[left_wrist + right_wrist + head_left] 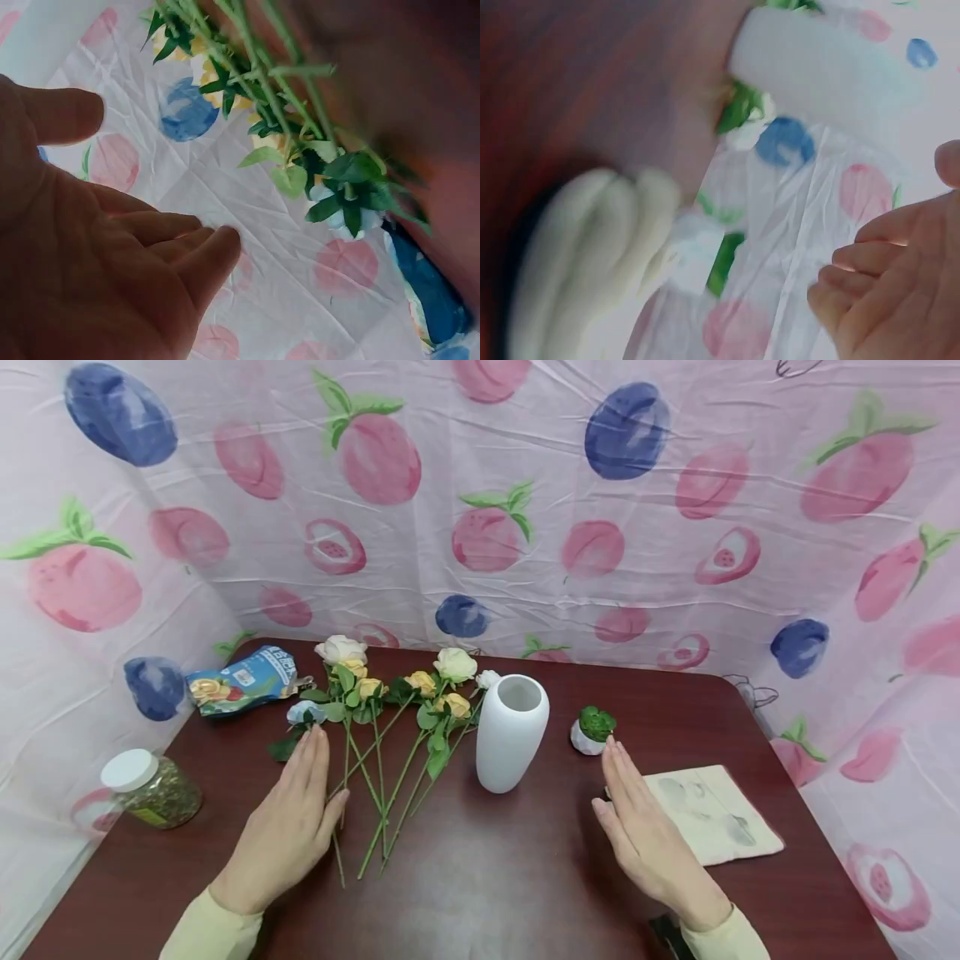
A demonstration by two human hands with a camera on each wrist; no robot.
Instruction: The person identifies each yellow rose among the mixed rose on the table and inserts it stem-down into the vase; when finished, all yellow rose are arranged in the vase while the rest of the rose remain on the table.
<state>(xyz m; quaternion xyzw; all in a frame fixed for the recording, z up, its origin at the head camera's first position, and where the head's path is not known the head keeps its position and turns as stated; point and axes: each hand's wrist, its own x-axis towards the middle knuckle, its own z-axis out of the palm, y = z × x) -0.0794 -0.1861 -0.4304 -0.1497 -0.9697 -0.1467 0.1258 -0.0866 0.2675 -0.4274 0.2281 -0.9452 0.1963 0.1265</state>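
My left hand [288, 822] is held edge-down with its fingers straight and nothing in it, left of the flower stems. Several long-stemmed artificial roses lie on the table: white roses [455, 666], yellow roses [422, 682] and a blue flower [306, 712] just beyond my left fingertips. A white vase [510, 739] stands upright between the hands, its mouth uncovered. On the right, my right hand [656, 839] also holds nothing, fingers extended. Past its fingertips sits a small potted succulent [596, 724]; a folded cream cloth [712, 814] lies beside it, partly hidden by the hand.
A clear jar with a white lid [153, 789] and dried green contents stands at the left edge. Behind it lies a blue packet [247, 681] with a clip at one end. Fruit-print cloth [555, 602] hangs around the dark red table [480, 877].
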